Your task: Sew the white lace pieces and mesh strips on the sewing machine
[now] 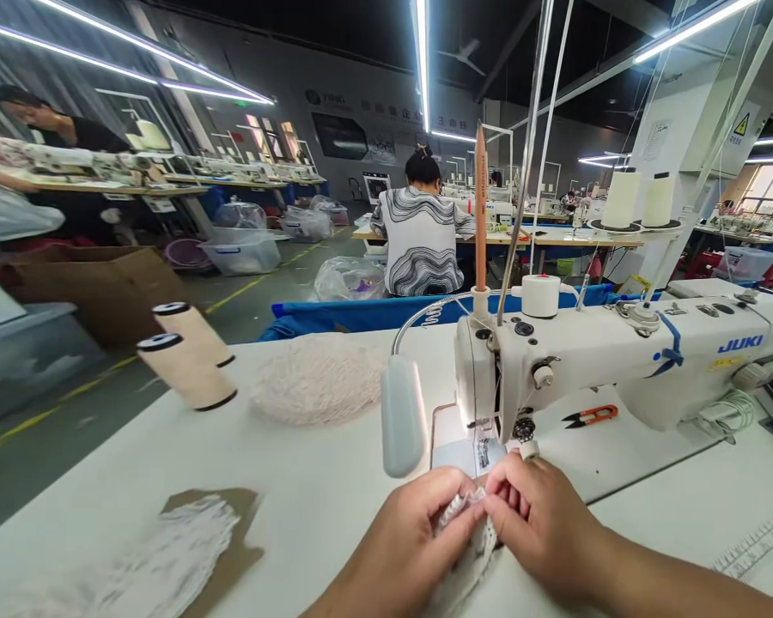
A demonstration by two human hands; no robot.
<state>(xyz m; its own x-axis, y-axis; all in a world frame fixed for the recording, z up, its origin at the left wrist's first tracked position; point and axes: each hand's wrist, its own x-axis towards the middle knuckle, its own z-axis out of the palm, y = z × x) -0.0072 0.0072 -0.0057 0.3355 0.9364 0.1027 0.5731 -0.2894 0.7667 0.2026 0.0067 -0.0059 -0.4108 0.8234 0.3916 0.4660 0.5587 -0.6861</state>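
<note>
Left hand (422, 524): thumb and index finger pressed together, pinching a folded piece of white openwork lace fabric (482, 554). Right hand (538, 515): thumb and forefinger tips meet at the fabric's upper edge and pinch it beside the left fingertips; remaining fingers curled in toward the palm. The fabric lies between the two hands, on the near side of the needle area, its lower part hanging down toward the wearer and partly hidden by the left hand. Just beyond the fingers: smooth metal needle plate (452, 455) of a white JUKI sewing machine (586, 352), its arm extending to the right. Left of the needle, a grey elongated lamp head (403, 421) on a bent metal neck. Under the machine arm, orange-handled thread snips with dark blades (593, 415). Upright on the machine head, a brown wooden pencil (480, 215). Farther left on the white worktop (296, 506): a rounded heap of pale, crinkled lace (322, 378) and two cream thread cones with black ends (190, 373), both tilted in view. Near left: a separate white lace piece (186, 541), partly over a flat brown shape, material unclear. Right edge: a transparent marked ruler (757, 541). Beyond the worktop, a seated person in a black-and-white wavy-patterned top (425, 240), back turned.
</note>
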